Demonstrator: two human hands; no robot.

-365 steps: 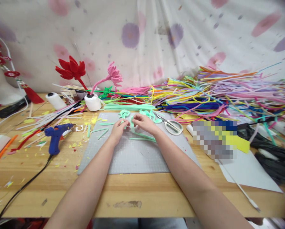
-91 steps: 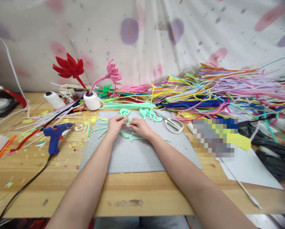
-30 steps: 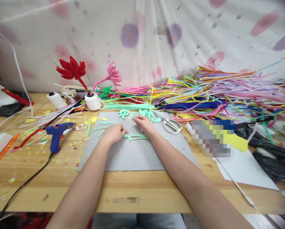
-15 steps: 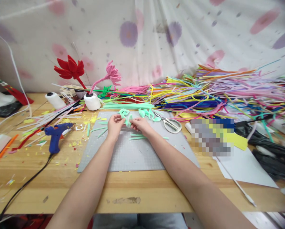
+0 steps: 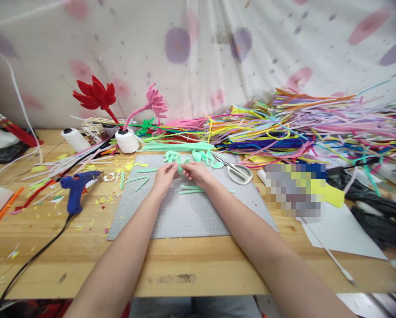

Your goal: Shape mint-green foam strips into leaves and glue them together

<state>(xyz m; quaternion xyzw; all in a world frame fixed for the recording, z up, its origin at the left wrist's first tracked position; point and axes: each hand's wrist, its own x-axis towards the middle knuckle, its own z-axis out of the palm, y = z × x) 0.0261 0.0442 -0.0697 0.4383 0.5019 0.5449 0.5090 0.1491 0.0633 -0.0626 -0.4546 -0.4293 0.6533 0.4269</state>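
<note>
Over the far half of a grey cutting mat (image 5: 191,221), both my hands pinch mint-green pipe cleaners (image 5: 181,164) bent into curled loops. My left hand (image 5: 165,176) has thumb and fingers pressed together at the lower end of the piece. Close beside it, my right hand (image 5: 196,173) grips the same piece from the other side. The exact spot between the fingertips is partly hidden. More curled mint-green pieces (image 5: 203,157) lie just beyond my right hand, beside scissors (image 5: 239,174) with pale handles. Short straight mint-green lengths (image 5: 191,190) rest on the mat.
A blue glue gun (image 5: 77,190) with a black cord lies on the left. Red (image 5: 97,93) and pink (image 5: 156,101) pipe-cleaner flowers stand behind it, the pink one in a white pot (image 5: 127,141). Colourful pipe cleaners (image 5: 304,119) heap along the back right. White paper (image 5: 344,240) lies right.
My left hand has shifted slightly right, closing the gap to my right hand. The mint-green piece between them has turned, and the fingertips now meet lower on it.
</note>
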